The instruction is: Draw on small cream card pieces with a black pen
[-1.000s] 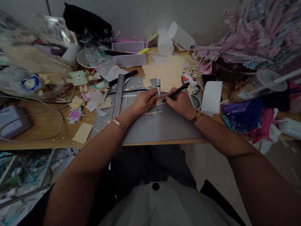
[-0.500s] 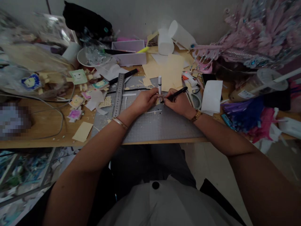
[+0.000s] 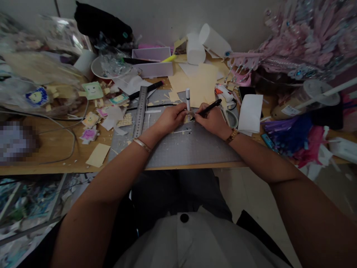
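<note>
Both hands are working at the middle of a grey cutting mat (image 3: 178, 149) lying on a cluttered wooden desk (image 3: 41, 149). The right hand (image 3: 213, 121) is gripping a black pen (image 3: 208, 108), fingers closed around its lower part; the barrel is slanting up and to the right, away from the hand, and its tip is pointing down to the left, toward the gap between the two hands. The left hand (image 3: 171, 118) is lying just beside the right, its fingers curled, the thumb and forefinger pinching a small pale piece of card (image 3: 187, 119). That piece is sitting on the mat between the fingertips of the two hands, largely covered by them; whether the pen tip is touching it cannot be told. A white marker (image 3: 188, 97) is standing up just behind the fingers, and which hand, if either, is holding it cannot be told.

A steel ruler (image 3: 140, 111) is lying on the left part of the mat, running away from the person, near the left wrist. Sheets of cream paper (image 3: 200, 83) are spreading beyond the mat behind the hands. A glue gun (image 3: 225, 93) is lying just right of the pen's upper end, and a white card (image 3: 250, 113) is resting further right. Small coloured cut-out squares (image 3: 92, 121) are lying scattered on the desk left of the ruler.
</note>
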The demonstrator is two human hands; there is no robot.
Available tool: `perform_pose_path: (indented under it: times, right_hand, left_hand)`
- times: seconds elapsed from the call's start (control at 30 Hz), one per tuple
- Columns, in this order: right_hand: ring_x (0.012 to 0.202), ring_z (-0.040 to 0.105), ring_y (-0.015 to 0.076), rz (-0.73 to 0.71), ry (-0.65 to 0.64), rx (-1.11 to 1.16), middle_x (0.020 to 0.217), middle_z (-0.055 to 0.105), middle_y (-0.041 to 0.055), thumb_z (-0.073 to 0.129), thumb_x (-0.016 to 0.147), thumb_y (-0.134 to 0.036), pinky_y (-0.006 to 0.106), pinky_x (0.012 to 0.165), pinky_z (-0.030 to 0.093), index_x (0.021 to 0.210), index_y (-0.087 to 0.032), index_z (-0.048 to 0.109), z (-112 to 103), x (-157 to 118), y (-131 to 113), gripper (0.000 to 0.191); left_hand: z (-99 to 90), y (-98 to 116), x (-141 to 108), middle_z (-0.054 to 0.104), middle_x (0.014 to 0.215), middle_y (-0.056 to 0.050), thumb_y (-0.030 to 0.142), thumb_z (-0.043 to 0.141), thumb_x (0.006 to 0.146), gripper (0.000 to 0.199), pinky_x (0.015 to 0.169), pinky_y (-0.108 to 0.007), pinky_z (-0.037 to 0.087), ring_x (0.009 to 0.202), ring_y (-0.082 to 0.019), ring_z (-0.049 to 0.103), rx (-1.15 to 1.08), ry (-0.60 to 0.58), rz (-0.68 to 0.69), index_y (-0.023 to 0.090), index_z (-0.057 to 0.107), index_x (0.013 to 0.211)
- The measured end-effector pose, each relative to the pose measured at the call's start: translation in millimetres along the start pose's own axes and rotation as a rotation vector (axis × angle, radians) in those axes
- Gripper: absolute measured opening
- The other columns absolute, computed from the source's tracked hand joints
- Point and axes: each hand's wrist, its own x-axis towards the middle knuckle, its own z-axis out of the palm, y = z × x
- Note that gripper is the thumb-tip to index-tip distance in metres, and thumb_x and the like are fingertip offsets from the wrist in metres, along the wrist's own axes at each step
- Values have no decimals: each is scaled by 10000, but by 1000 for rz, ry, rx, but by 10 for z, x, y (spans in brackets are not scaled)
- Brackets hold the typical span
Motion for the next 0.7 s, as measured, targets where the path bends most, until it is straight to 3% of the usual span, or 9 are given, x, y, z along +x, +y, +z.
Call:
perform_pose_path:
  times: [0.7]
  right_hand:
    - [673, 526, 167, 60, -12, -36, 691, 593, -1, 620, 849, -211, 310, 701, 401, 752, -211, 543, -21, 28, -49, 124]
  left_hand:
    - [-10, 9, -2, 651, 824, -30, 341, 424, 988, 244, 744, -288, 455, 784, -175, 601, 20, -21, 3, 184, 606, 945]
